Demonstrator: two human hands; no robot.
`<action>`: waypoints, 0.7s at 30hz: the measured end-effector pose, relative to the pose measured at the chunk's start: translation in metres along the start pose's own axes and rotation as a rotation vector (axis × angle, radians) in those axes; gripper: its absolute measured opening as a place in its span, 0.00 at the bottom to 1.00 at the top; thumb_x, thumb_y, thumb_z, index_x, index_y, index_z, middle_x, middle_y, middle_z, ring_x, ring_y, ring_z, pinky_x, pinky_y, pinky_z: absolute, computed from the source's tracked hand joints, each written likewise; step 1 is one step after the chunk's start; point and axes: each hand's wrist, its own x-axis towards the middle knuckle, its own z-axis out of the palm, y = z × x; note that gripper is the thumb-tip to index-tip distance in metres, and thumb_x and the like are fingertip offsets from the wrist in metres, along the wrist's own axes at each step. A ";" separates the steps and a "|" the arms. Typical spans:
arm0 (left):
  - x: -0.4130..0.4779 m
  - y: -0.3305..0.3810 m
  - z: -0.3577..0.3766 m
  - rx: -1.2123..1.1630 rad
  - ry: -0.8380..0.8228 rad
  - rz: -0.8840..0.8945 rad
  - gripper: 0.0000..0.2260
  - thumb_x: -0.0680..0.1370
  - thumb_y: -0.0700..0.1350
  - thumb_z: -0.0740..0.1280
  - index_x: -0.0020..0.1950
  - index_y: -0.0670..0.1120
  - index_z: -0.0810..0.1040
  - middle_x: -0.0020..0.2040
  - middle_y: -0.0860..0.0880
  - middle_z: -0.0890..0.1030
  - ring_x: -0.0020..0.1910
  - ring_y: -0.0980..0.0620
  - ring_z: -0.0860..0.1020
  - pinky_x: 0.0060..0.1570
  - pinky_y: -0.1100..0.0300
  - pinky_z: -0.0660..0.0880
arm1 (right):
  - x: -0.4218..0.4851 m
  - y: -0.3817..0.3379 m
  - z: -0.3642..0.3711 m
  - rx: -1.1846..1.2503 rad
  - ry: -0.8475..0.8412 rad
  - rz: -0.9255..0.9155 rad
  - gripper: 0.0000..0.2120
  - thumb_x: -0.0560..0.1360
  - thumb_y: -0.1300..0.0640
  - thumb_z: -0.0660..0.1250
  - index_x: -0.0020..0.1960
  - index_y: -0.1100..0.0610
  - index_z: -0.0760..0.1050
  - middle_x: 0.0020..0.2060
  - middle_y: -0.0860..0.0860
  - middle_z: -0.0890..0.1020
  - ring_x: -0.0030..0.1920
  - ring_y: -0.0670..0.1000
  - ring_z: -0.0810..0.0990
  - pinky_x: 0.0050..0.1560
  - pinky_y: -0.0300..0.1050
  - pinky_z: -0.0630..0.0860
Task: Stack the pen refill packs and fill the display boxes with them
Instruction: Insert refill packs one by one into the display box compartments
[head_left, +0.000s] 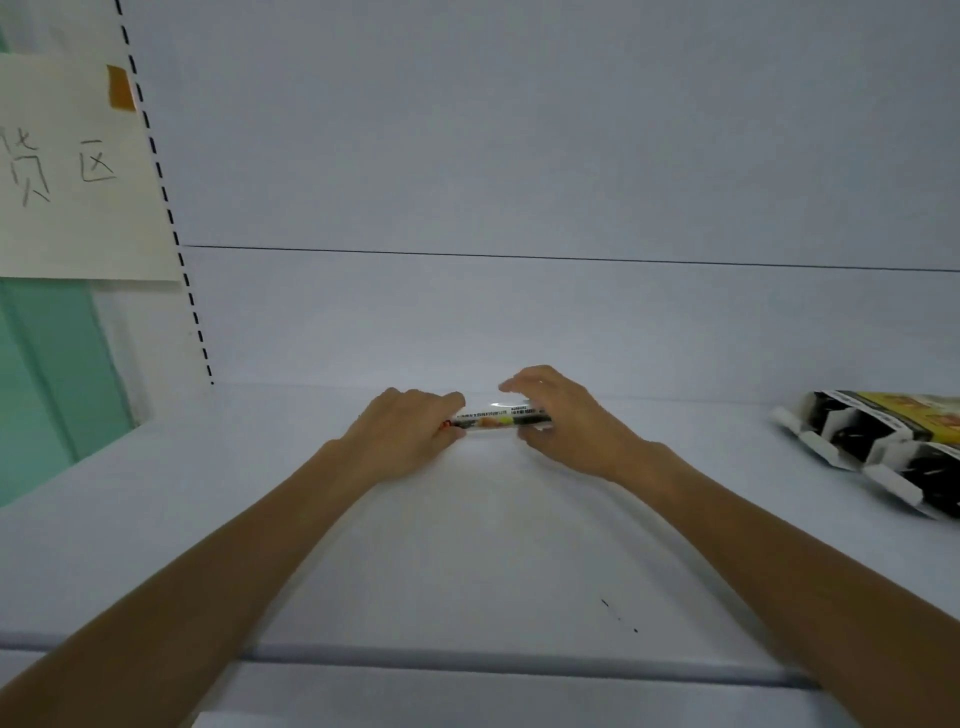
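White counter (467, 545) and we're holding the refill packs (493, 418) well left of the display boxes (883, 447), left hand (410, 431) and right hand (566, 421) fingers curled round the ends. The packs look slippery, so a loose squeeze could fan the stack out.
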 end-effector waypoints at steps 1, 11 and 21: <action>0.003 0.009 -0.002 -0.016 -0.006 0.007 0.07 0.80 0.50 0.56 0.47 0.47 0.64 0.44 0.49 0.75 0.40 0.49 0.70 0.38 0.58 0.62 | -0.005 0.004 -0.006 -0.085 -0.021 -0.042 0.18 0.74 0.62 0.67 0.63 0.59 0.72 0.59 0.53 0.72 0.52 0.51 0.74 0.52 0.39 0.69; 0.045 0.142 -0.013 -0.199 -0.050 0.018 0.06 0.78 0.45 0.57 0.54 0.46 0.67 0.35 0.51 0.68 0.37 0.47 0.70 0.31 0.59 0.61 | -0.085 0.051 -0.087 -0.399 0.062 0.011 0.09 0.77 0.52 0.62 0.46 0.59 0.70 0.38 0.50 0.75 0.35 0.51 0.69 0.33 0.42 0.60; 0.083 0.297 -0.020 -0.339 0.057 0.103 0.09 0.81 0.51 0.55 0.47 0.46 0.65 0.37 0.52 0.72 0.38 0.47 0.72 0.35 0.55 0.66 | -0.185 0.136 -0.195 -0.269 0.172 0.026 0.15 0.72 0.61 0.66 0.58 0.60 0.71 0.56 0.52 0.72 0.49 0.50 0.74 0.46 0.44 0.71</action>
